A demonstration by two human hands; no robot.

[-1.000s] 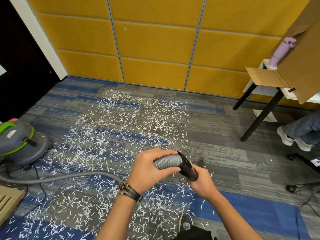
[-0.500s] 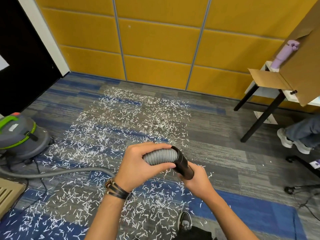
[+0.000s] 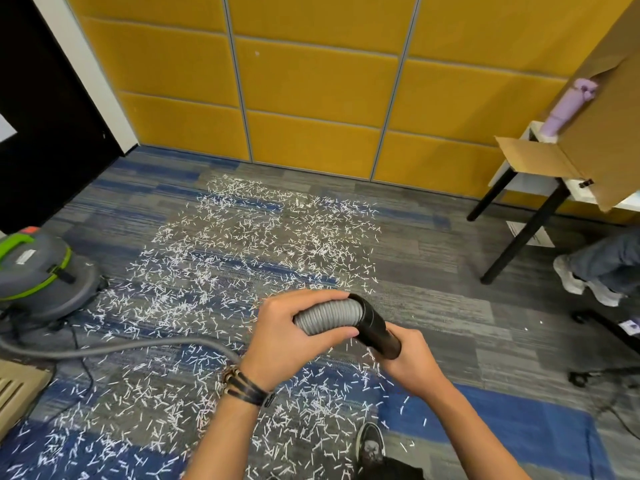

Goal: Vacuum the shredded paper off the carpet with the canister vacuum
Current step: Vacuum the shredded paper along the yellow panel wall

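While the left hand (image 3: 287,336) curled over the ribbed grey hose (image 3: 329,318) with its thumb beneath, the right hand (image 3: 412,362) gripped the lower end of the black hose cuff (image 3: 375,325) just beside it. The cuff's open mouth was hidden inside that palm. Shredded paper (image 3: 249,251) lay scattered over the carpet (image 3: 450,306) beyond, beneath and to the left of both hands. From under the left wrist the hose ran leftward to the grey-and-green canister vacuum (image 3: 38,271), which sat well apart from the hands and was cut off by the frame edge; its contents could not be seen. Far to the right of the right hand, an open cardboard box (image 3: 609,133) on a white table (image 3: 526,235) held a lilac object (image 3: 568,105), only partly visible. A black shoe (image 3: 370,445) stood below the right hand.
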